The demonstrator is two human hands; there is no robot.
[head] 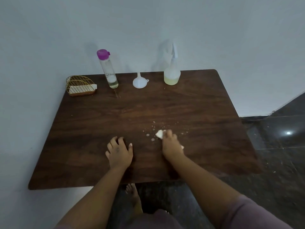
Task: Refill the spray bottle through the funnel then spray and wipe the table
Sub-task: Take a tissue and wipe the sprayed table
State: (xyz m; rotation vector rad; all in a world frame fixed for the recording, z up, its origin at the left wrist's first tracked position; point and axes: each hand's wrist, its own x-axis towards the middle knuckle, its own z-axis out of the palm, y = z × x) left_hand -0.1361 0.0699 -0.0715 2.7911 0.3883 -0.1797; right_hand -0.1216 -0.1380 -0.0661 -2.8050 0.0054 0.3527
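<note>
Wiping stage: residue likely to be missed beside the spray droplets

Left of the droplets [152,129], the left hand [119,152] rests on the table [82,146], fingers loosely curled, holding nothing; right of them the right hand [170,142] grips a white cloth [159,134]. Spray bottle [172,75] and funnel [140,81] stand beyond. Risk: small wad may smear or miss scattered drops
</note>
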